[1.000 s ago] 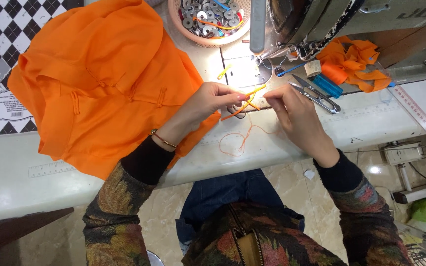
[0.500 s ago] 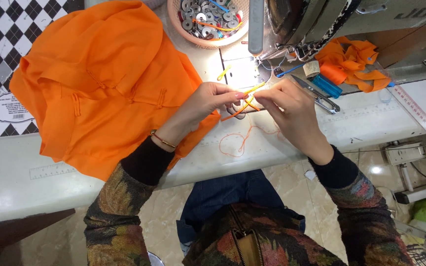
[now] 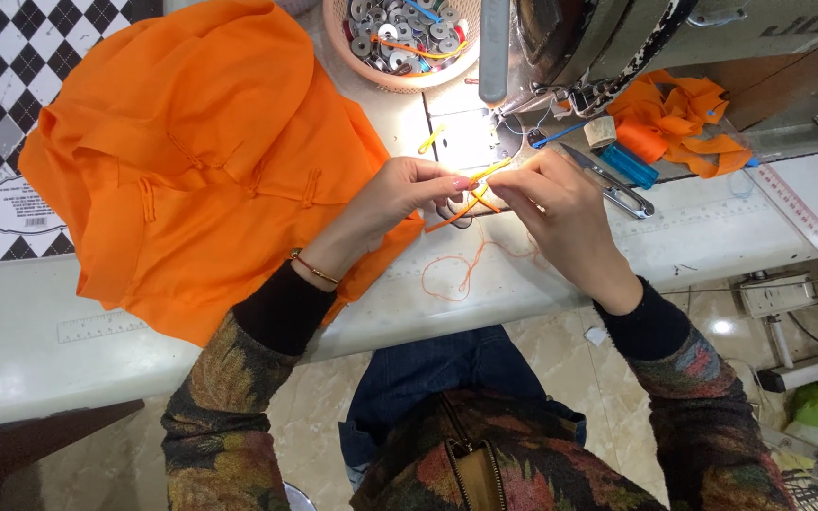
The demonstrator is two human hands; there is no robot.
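My left hand (image 3: 407,194) and my right hand (image 3: 553,210) meet over the white sewing table (image 3: 617,255), both pinching a thin orange and yellow cord loop (image 3: 473,194) between the fingertips. A loose orange thread (image 3: 471,267) curls on the table just below the hands. A large orange garment (image 3: 191,161) with small cord loops sewn on lies to the left, under my left forearm. The sewing machine (image 3: 617,38) stands just beyond the hands.
A round basket of metal bobbins (image 3: 400,38) sits at the back. Scissors (image 3: 608,180), a blue tube and orange fabric scraps (image 3: 674,118) lie at the right, with a ruler (image 3: 797,208) near the edge. Checkered floor shows at far left.
My right hand has moved left and closer to my left hand, so both now pinch the cord together. The garment has not moved.
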